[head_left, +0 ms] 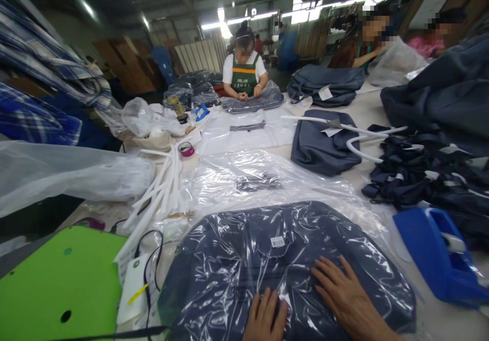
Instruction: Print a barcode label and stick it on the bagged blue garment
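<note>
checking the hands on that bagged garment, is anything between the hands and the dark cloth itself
Yes: the clear plastic bag covers the folded dark garment. Both the left hand and right hand lie flat on the plastic, not on cloth.

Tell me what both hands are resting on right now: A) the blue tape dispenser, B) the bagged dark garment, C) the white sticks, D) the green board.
B: the left hand and right hand lie flat on the bagged dark garment, apart from the tape dispenser.
</note>
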Available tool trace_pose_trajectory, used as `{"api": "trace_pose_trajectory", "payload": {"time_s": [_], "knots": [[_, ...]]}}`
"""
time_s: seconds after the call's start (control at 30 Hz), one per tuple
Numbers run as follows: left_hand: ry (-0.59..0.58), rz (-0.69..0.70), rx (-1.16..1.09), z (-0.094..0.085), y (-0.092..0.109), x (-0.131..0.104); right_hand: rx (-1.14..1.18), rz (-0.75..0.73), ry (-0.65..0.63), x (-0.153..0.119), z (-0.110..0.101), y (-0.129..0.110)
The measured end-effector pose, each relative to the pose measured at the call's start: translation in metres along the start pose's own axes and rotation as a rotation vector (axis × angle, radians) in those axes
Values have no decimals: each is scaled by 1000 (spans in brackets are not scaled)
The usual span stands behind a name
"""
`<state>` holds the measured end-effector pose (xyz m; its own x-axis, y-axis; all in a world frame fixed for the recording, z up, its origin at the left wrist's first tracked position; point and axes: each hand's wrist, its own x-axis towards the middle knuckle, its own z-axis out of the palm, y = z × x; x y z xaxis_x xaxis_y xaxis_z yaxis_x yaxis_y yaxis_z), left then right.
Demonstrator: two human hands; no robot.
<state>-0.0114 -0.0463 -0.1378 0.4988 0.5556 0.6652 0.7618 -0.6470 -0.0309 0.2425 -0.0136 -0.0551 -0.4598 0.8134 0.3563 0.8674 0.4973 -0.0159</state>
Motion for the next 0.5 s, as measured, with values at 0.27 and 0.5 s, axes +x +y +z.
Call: {"api": "trace_pose_trajectory", "payload": {"time_s": [0.27,0.5], "knots": [[-184,202,82,-26,-15,8,-183,124,139,-69,-24,8],[-236,-148,68,-72,-69,29,491,1282,212,-115,-19,54]]}}
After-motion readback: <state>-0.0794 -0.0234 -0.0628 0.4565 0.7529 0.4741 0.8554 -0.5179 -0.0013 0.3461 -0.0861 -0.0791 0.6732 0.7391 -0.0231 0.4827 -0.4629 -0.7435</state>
